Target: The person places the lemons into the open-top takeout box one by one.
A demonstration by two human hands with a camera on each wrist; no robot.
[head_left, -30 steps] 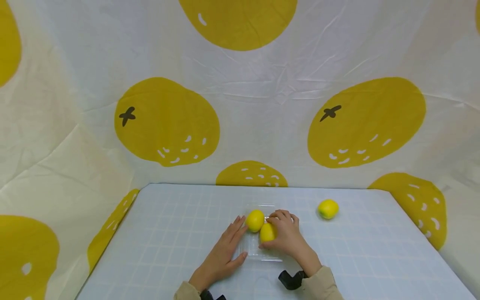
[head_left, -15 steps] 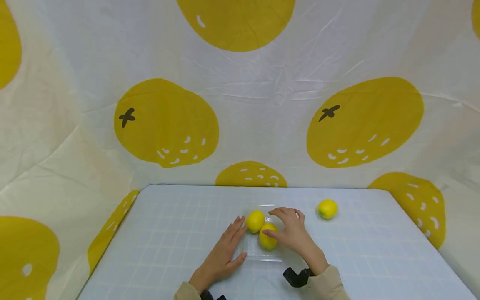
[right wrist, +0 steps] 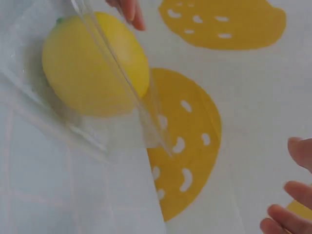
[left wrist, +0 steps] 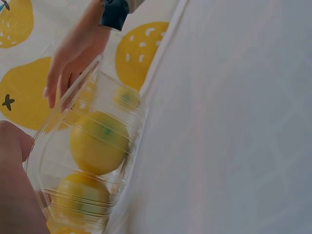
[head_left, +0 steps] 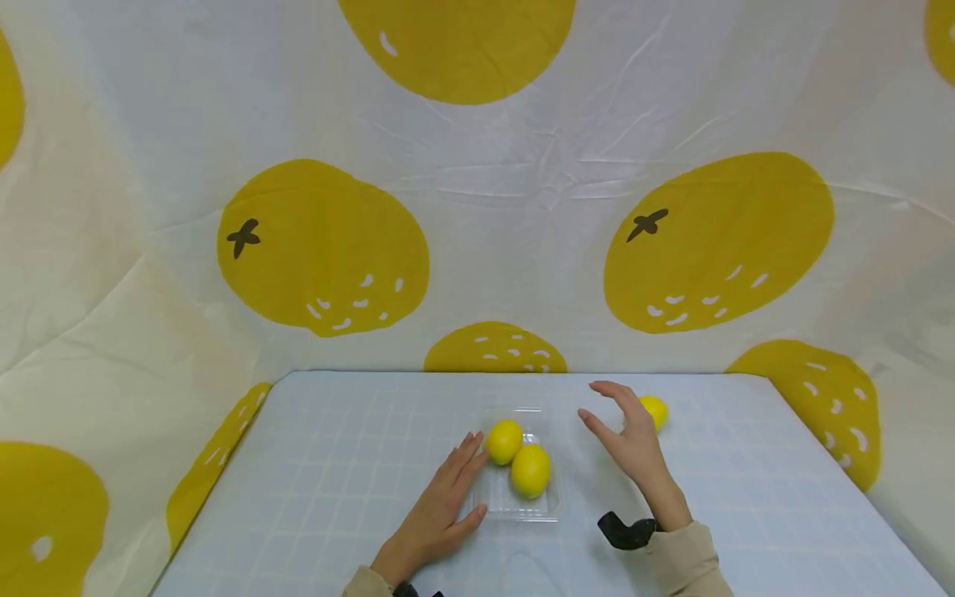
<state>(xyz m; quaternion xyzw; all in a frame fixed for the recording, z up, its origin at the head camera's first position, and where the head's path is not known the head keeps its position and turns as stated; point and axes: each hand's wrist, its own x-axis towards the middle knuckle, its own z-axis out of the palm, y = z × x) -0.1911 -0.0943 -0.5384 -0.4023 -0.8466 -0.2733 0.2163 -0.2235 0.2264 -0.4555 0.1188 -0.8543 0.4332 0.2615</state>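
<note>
A clear plastic box [head_left: 498,502] stands on the table with two yellow lemons in it, one lemon [head_left: 504,440] at the back left and the other lemon [head_left: 530,472] nearer the middle. My left hand [head_left: 440,502] rests along the box's left side, fingers extended against the wall. To the right of the box, my right hand [head_left: 634,439] is raised with thumb and fingers spread apart and nothing between them. Partly hidden behind that hand, a third lemon [head_left: 656,410] lies on the table. The right wrist view shows a boxed lemon [right wrist: 95,63] up close through the wall.
The table [head_left: 336,464] has a pale blue checked cloth. A white curtain [head_left: 515,249] printed with big yellow fruit hangs behind it and at both sides. Black wrist mounts [head_left: 627,531] sit at the sleeve ends.
My right hand has let go of the nearer lemon in the box and moved right, toward the third lemon, with its fingers spreading. My left hand has stayed against the box.
</note>
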